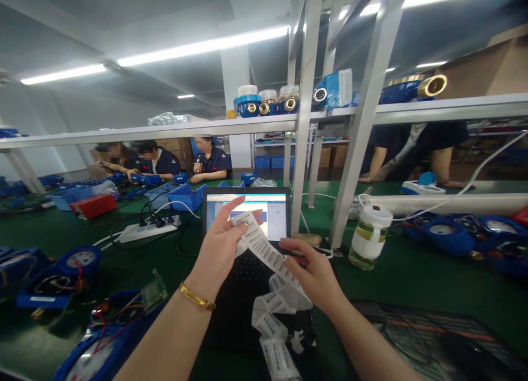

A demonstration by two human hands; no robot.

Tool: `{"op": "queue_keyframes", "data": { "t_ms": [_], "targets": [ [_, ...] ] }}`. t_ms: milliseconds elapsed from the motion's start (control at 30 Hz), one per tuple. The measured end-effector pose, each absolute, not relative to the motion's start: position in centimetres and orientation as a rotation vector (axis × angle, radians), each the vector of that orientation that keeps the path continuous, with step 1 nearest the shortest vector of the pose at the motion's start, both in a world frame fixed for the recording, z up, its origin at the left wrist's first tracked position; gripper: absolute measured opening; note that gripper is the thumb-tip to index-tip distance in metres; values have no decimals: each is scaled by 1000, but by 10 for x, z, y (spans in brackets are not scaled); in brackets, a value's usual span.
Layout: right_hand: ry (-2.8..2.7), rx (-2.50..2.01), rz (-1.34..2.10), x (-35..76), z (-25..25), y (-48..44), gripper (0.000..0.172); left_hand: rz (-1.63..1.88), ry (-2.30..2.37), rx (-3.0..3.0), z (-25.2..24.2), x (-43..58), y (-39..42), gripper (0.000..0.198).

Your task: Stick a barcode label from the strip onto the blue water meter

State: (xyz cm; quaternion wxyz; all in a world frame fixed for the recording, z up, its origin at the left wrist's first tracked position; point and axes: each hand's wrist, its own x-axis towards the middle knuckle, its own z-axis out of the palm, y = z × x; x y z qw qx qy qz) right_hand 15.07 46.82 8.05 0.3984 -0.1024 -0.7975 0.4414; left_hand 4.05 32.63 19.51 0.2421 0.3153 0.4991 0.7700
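Gripping barcode strip [267,252], L hand [220,248], R hand [315,275]

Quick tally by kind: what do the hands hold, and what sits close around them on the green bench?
barcode label strip, held by left hand and right hand: 1
laptop: 1
lidded jar: 1
power strip: 1
Total: 4

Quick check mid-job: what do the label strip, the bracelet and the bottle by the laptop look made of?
The label strip looks like thin matte white paper, perhaps sticker stock: it curls and folds limply and carries black barcodes. The bracelet is shiny yellow metal, gold-like, glinting. The bottle is see-through, glass or hard plastic, cannot tell which; its cap is matte white, likely plastic.
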Motion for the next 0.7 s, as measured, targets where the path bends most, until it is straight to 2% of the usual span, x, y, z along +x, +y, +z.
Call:
{"op": "queue_keyframes", "data": {
  "t_ms": [100,267,567,700],
  "targets": [
    [-1855,-152,1219,156,92,455,31,2006,1346,867,183,55,332,52],
    [-1866,-164,1168,158,95,452,18,1918,1287,861,174,68,337,57],
    [-2188,-72,670,161,96,461,8,2105,1294,894,198,53,329,53],
    [-2342,-157,483,159,93,466,13,2190,1293,897,210,43,324,51]
  ]
}}
